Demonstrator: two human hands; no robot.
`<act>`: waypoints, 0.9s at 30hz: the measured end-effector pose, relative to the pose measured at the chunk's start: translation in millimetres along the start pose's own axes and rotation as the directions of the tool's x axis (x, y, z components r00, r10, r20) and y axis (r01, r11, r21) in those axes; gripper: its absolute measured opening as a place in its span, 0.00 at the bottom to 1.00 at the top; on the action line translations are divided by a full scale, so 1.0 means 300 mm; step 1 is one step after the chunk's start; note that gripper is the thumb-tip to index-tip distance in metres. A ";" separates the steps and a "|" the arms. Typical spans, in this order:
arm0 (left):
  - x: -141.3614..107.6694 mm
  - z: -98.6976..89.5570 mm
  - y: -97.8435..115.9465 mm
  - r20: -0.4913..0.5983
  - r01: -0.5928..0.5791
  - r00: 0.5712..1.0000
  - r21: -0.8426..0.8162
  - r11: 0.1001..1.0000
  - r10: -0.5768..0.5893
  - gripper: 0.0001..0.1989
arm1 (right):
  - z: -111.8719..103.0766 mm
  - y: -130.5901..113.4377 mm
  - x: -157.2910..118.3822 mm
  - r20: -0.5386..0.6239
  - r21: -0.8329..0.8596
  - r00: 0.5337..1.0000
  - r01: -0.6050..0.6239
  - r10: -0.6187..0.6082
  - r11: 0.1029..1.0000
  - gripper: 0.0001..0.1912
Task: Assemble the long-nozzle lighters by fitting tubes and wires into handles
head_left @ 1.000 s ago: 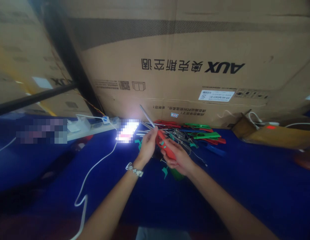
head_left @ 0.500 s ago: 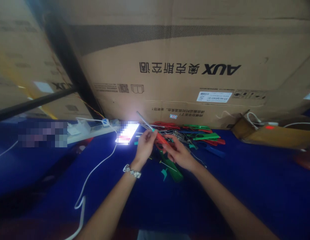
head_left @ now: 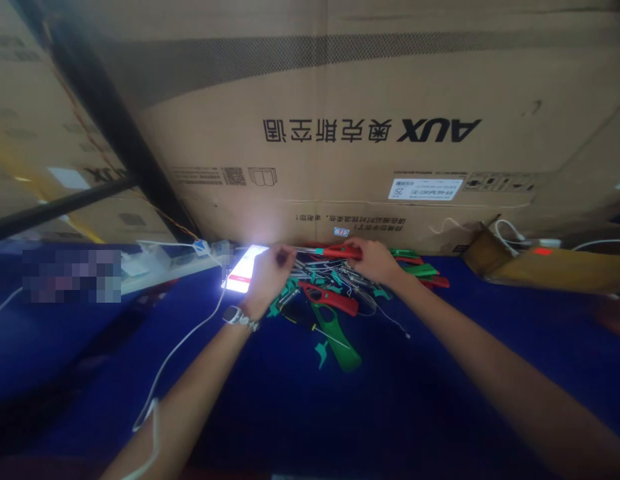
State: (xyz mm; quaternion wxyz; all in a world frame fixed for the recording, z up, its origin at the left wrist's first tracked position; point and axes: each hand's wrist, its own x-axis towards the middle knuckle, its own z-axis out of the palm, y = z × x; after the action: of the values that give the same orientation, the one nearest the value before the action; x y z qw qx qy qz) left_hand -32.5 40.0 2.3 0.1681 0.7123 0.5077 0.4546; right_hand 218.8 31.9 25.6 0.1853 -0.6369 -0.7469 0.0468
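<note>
My right hand (head_left: 374, 261) is closed on the red body of a long-nosed lighter (head_left: 336, 251), held flat at the back of the pile with its metal tube pointing left. My left hand (head_left: 268, 275) is beside the lit phone (head_left: 239, 275), fingers pinched close to the tube; what they hold, if anything, is hidden. In front lie a red lighter shell (head_left: 340, 303), a green lighter shell (head_left: 340, 347), a small teal trigger piece (head_left: 321, 354) and a thin screwdriver (head_left: 331, 335) with a dark handle. Metal tubes and teal pieces (head_left: 335, 275) are heaped between my hands.
A large cardboard box (head_left: 310, 80) stands upright behind the blue table surface (head_left: 270, 413). At right is an open carton (head_left: 550, 270) with white cables. A power strip (head_left: 185, 260) lies at left, and a white cord (head_left: 185, 340) runs forward from the phone.
My right hand has carried the red lighter back and laid it level at the pile's rear. My left hand has shifted left, over the phone's edge. The red shell in front is now uncovered.
</note>
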 end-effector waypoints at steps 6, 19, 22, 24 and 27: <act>0.075 0.033 -0.030 0.137 -0.156 0.982 0.202 0.967 0.130 0.10 | 0.050 0.033 0.115 -0.009 -0.022 1.000 0.019 -0.020 1.000 0.19; -0.103 -0.033 0.026 0.155 -0.208 0.966 -0.023 0.978 0.209 0.05 | 0.090 -0.073 -0.133 -0.235 0.182 0.932 0.322 -0.276 0.929 0.05; -0.168 -0.041 0.044 0.201 -0.250 0.942 -0.107 0.962 0.267 0.05 | 0.114 -0.134 -0.221 -0.156 0.138 0.958 0.262 -0.240 0.955 0.03; -0.209 -0.042 0.045 0.229 -0.256 0.928 -0.176 0.950 0.293 0.05 | 0.136 -0.162 -0.248 -0.125 0.127 0.977 0.186 -0.171 0.974 0.04; -0.254 -0.044 0.031 0.260 -0.309 0.901 -0.182 0.933 0.349 0.06 | 0.162 -0.185 -0.251 -0.072 0.144 0.996 0.072 -0.062 0.987 0.10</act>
State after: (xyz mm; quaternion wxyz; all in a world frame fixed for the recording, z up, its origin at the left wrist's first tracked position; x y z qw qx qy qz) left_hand -43.3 -33.8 -20.5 0.2092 0.8330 0.3177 0.4017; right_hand 159.7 -43.2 -18.9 0.2580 -0.5974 -0.7557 0.0740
